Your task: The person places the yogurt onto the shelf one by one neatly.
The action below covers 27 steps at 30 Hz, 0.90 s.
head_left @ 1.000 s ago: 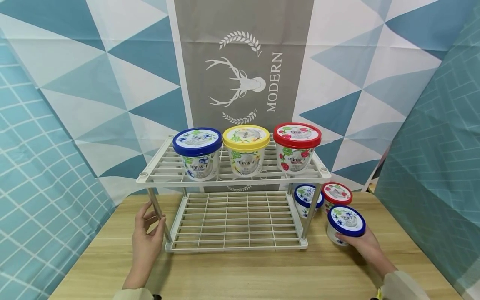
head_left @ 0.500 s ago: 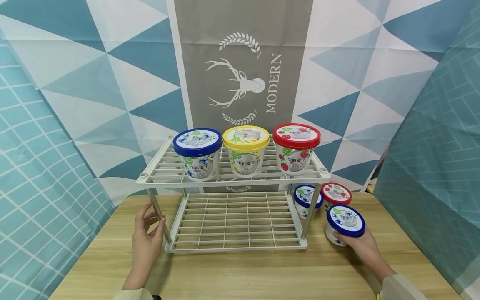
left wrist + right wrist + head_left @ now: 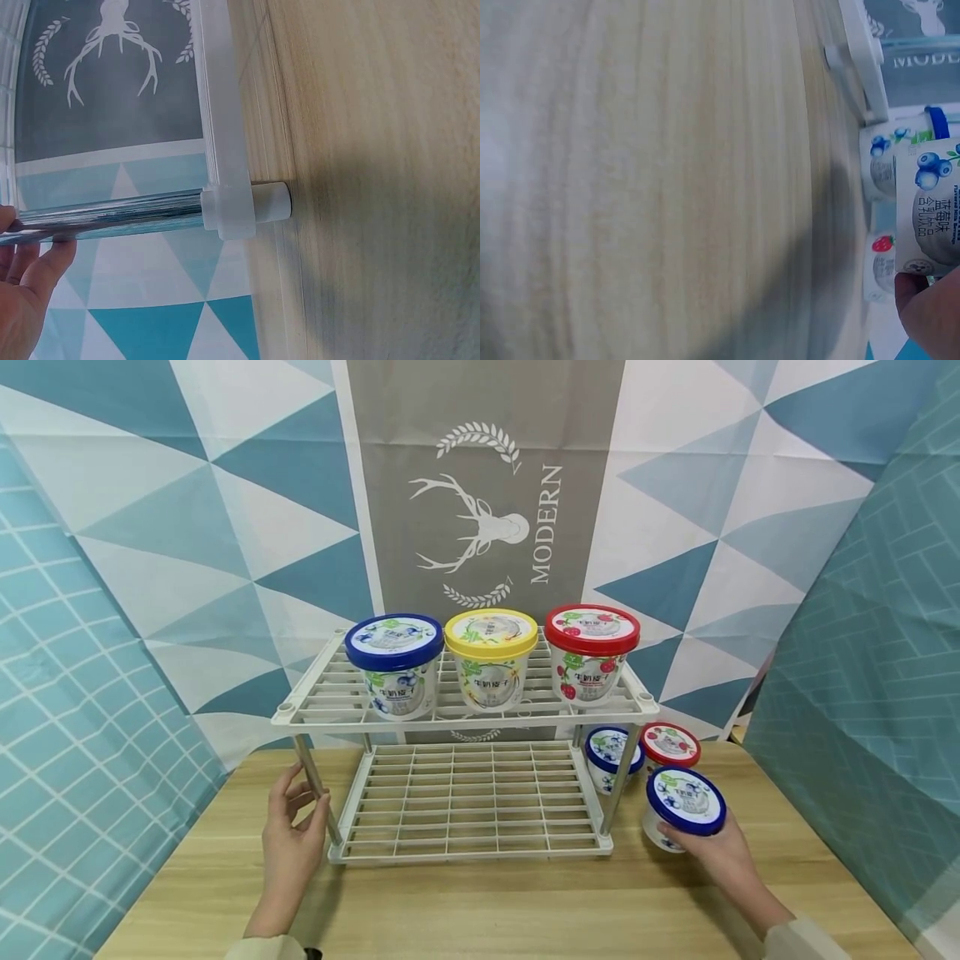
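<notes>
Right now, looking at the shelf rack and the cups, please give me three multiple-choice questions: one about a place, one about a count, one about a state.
1. Where does the yellow-lid cup stand?
A. on the lower shelf
B. on the top shelf, between the blue-lid and red-lid cups
C. on the table

2. How many cups are beside the rack on the table, counting the one in the right hand?
A. one
B. three
C. five

3. What is the left hand doing?
A. holding the rack's front left leg
B. lying flat on the table
C. lifting a cup

Answers:
1 B: it is the middle cup of the row on the top shelf.
2 B: a blue-lid cup and a red-lid cup stand behind the blue-lid cup that the right hand holds.
3 A: the head and left wrist views show its fingers round the metal leg.
</notes>
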Each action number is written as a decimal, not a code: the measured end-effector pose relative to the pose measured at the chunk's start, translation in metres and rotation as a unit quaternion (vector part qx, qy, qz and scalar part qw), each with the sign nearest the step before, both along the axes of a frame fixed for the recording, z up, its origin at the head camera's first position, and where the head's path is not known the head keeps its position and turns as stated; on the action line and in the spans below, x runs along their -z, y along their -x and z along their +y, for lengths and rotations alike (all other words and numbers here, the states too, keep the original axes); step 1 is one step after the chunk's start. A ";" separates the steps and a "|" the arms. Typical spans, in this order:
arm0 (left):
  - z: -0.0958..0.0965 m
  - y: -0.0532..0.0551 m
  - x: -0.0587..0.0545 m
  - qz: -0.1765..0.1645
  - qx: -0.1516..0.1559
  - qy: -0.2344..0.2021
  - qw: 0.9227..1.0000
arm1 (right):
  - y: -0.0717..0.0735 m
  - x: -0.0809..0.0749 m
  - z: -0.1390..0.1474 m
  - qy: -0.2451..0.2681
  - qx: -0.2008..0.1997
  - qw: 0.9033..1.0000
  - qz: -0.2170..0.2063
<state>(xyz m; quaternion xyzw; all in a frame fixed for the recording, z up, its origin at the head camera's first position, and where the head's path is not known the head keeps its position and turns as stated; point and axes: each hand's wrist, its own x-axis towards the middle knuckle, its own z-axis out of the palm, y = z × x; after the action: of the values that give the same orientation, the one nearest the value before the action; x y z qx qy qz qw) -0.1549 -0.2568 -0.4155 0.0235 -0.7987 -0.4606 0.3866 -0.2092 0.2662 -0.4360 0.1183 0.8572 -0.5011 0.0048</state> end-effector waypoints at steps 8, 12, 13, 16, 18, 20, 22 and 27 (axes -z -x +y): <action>0.000 -0.001 -0.002 -0.007 0.007 -0.005 1.000 | -0.013 -0.005 -0.007 -0.022 0.000 1.000 -0.009; 0.001 -0.001 -0.002 -0.010 0.010 -0.006 1.000 | -0.020 -0.004 -0.011 -0.027 -0.006 1.000 -0.004; 0.001 -0.001 -0.002 -0.010 0.011 -0.006 1.000 | -0.022 -0.004 -0.011 -0.029 -0.009 1.000 0.000; 0.001 0.000 -0.002 -0.010 0.011 -0.004 1.000 | -0.026 -0.003 -0.013 -0.033 -0.019 0.999 0.015; 0.001 0.000 -0.002 -0.009 0.010 -0.003 1.000 | -0.029 -0.004 -0.015 -0.028 -0.022 0.999 0.020; 0.001 0.000 -0.002 -0.009 0.008 -0.001 1.000 | -0.032 -0.004 -0.017 -0.023 -0.020 0.999 0.023; 0.001 0.000 -0.002 -0.006 0.005 0.000 1.000 | -0.036 -0.006 -0.020 -0.022 -0.014 0.999 0.021; 0.000 0.001 -0.001 -0.002 0.002 0.003 1.000 | -0.044 -0.008 -0.028 -0.019 -0.003 1.000 0.024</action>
<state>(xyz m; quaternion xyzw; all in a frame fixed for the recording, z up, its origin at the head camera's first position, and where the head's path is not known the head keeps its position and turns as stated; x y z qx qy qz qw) -0.1557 -0.2566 -0.4143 0.0219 -0.8009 -0.4589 0.3840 -0.1655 0.2386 -0.4278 0.1040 0.8669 -0.4871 -0.0168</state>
